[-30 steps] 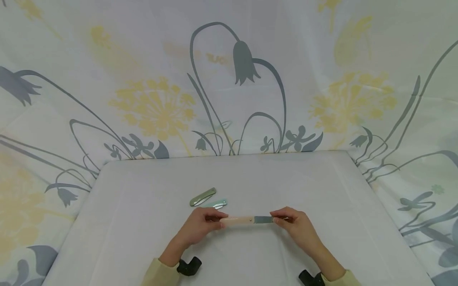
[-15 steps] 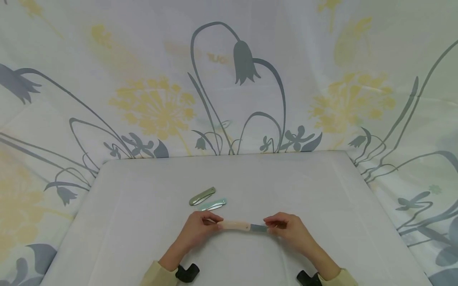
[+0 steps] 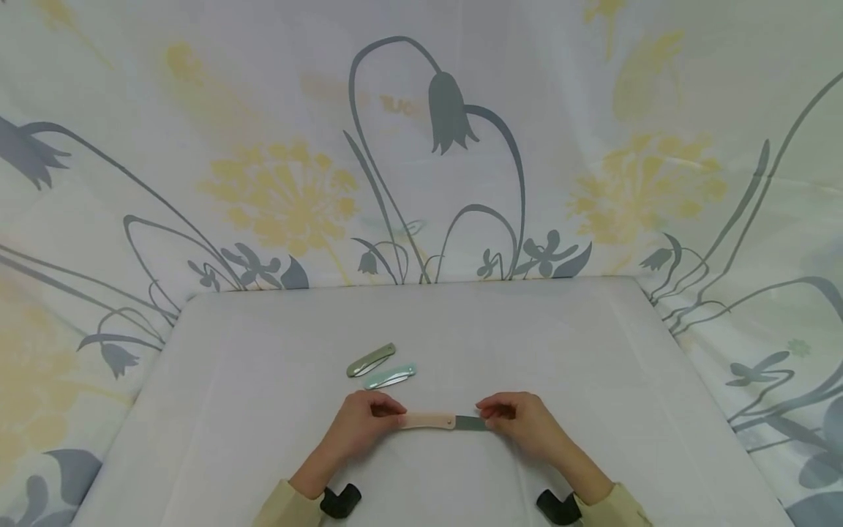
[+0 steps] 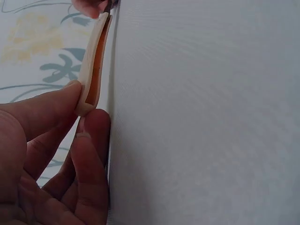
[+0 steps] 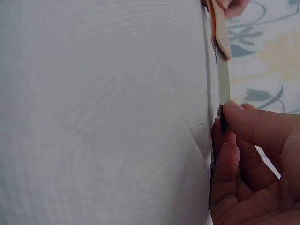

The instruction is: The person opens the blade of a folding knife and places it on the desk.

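A folding knife with a peach handle (image 3: 428,421) is stretched out level between the two hands, its grey blade (image 3: 468,423) swung out in line. My left hand (image 3: 361,424) pinches the handle's far left end between thumb and finger. At the other end my right hand (image 3: 530,426) pinches the blade near its tip, which the fingers hide. In the left wrist view the slot (image 4: 96,65) along the handle shows an orange-brown inside. The right wrist view has the blade (image 5: 224,82) edge-on, running up into the handle.
Two folded knives lie on the white table (image 3: 263,351) beyond the left hand, an olive-green one (image 3: 371,360) and a mint-green one (image 3: 391,376). A flowered cloth (image 3: 448,183) surrounds the table's back and sides.
Both hands and the knife have come a little nearer the body, the right hand also leftward. Midway the blade end dipped; now it is nearly level. The mint-green knife shows fully.
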